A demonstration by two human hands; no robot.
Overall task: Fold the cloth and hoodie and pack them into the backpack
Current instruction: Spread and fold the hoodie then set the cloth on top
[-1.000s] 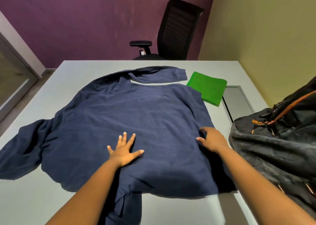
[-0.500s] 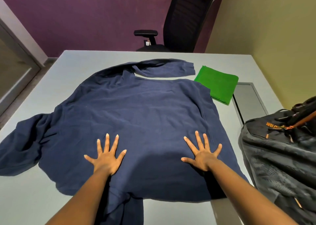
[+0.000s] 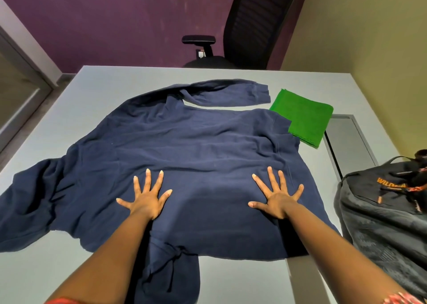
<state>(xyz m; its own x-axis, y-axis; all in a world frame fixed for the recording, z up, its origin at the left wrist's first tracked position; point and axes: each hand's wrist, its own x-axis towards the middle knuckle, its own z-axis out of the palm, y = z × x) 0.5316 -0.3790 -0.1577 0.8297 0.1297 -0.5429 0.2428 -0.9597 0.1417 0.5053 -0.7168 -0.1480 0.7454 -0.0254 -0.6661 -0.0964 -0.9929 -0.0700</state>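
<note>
**Hoodie spread flat, folding not yet begun**

Head view: the hoodie (image 3: pixel 196 165) lies spread across the table (image 3: pixel 97 84). One sleeve lies out to the left, the other is bent across the far edge, and the hood hangs off the near edge. The left hand (image 3: pixel 145 199) and right hand (image 3: pixel 276 198) lie palm-down on its lower body, fingers fully splayed, pressing and gripping nothing. The cloth (image 3: pixel 302 118), already a neat green square, sits just beside the hoodie's far right corner. The backpack (image 3: pixel 381 211) stands at the right edge of the table; whether its main compartment is unzipped cannot be told.

The step in hand looks like smoothing the hoodie before the first fold. Next, a hand likely needs to pinch a sleeve or side edge and bring it over the body, with the other pinning the fabric so that it does not slide.
</note>
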